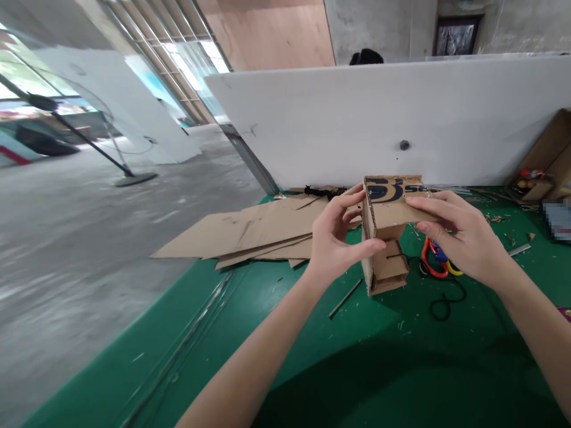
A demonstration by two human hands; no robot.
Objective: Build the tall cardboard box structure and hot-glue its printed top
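A small cardboard box structure (386, 232) with dark printed letters on top is held upright above the green table (357, 368). My left hand (336, 238) grips its left side, thumb across the front edge. My right hand (459, 235) holds the right side, fingers lying over a folded flap. Both hands are closed on the box.
Flat cardboard sheets (250, 232) lie stacked at the table's left edge. Red and yellow handled scissors (437, 261) and a black cord (441, 300) lie behind the box. A thin stick (345, 297) rests below it. A white partition (401, 119) stands behind; an open carton (542, 172) sits far right.
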